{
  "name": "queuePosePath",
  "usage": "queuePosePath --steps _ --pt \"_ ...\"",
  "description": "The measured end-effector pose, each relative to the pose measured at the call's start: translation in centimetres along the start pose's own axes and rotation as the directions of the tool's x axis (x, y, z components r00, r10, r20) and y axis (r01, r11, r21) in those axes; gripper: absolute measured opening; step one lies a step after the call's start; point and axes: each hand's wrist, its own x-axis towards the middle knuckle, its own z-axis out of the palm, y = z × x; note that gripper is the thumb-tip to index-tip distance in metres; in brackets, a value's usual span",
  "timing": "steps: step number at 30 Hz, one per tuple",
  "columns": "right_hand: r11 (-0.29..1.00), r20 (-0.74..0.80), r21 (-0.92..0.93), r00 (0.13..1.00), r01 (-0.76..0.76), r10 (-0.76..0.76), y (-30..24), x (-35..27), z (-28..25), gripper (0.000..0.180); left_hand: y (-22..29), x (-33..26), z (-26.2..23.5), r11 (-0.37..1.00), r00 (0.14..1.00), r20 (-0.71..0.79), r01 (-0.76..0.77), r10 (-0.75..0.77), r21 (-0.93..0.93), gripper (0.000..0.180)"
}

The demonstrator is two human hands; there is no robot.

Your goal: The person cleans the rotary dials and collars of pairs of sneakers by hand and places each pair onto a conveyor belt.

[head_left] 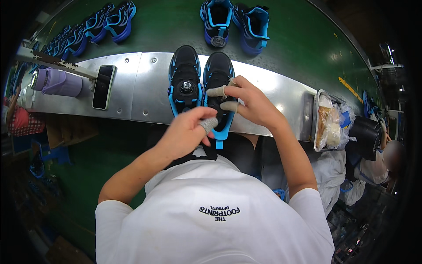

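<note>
Two black sports shoes with blue trim stand side by side before me, toes pointing away. The left shoe (187,70) shows a round dial on its tongue. My right hand (250,101) reaches over the right shoe (218,66); its wrapped thumb and fingers grip around the tongue, covering whatever dial is there. Beside the heel openings is my left hand (187,132), its fingers loosely bent and apart, one wrapped in grey tape. Nothing shows in its grasp, though some fingertips are hidden. A blue heel loop (219,144) hangs over the metal edge.
Both shoes rest on a metal ledge (149,99) along a green table (176,22). Another pair (233,26) stands beyond; more shoes (105,24) line the far left. A phone (104,87) and purple bottle (63,82) lie left, a metal tray (315,119) right. People sit at both sides.
</note>
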Motion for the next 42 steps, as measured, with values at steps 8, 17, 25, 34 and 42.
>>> queuePosePath --steps 8,17,25,34,42 --pt "0.981 0.025 -0.192 0.999 -0.037 0.042 0.4 -0.1 0.0 0.035 -1.0 0.6 1.8 0.853 0.982 0.04 0.179 -0.184 -0.49 0.027" --pt "0.968 -0.053 -0.201 0.988 -0.153 0.145 0.2 -0.1 0.4 0.038 -1.7 1.6 3.4 0.765 0.995 -0.03 0.056 -0.098 -0.642 0.026" --pt "0.959 -0.059 -0.171 0.974 -0.224 0.217 0.5 -0.4 1.4 0.04 -1.9 1.8 3.5 0.742 0.991 -0.014 0.093 -0.136 -0.664 0.024" --pt "0.974 -0.177 -0.205 0.982 -0.094 0.058 0.7 -0.7 2.3 0.031 -2.3 1.7 3.3 0.731 0.993 0.006 0.089 -0.116 -0.677 0.029" --pt "0.953 -0.188 0.081 0.935 -0.291 0.301 1.6 -0.5 -1.4 0.034 3.2 0.7 -3.5 0.666 0.739 -0.292 -0.272 0.607 0.695 0.027"
